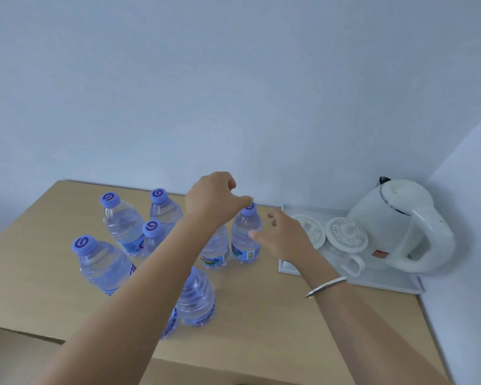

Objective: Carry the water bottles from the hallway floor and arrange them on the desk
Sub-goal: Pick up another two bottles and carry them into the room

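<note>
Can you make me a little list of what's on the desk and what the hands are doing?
bottles: at least seven water bottles standing on the desk, purple caps
left hand: above the bottles, fingers loosely curled, holding nothing
right hand: open, thumb by the rightmost bottle
tray: white, right of the bottles
on tray: white kettle, lidded cups

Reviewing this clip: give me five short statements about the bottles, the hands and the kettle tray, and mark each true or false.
1. All visible water bottles stand upright on the desk. True.
2. The kettle sits left of the bottles. False: it stands on the tray at the right.
3. The right hand wears a bracelet at the wrist. True.
4. The bottle caps are red. False: they are purple-blue.
5. The left hand lifts a bottle clear of the desk. False: it is above the caps; no bottle is raised.
</note>
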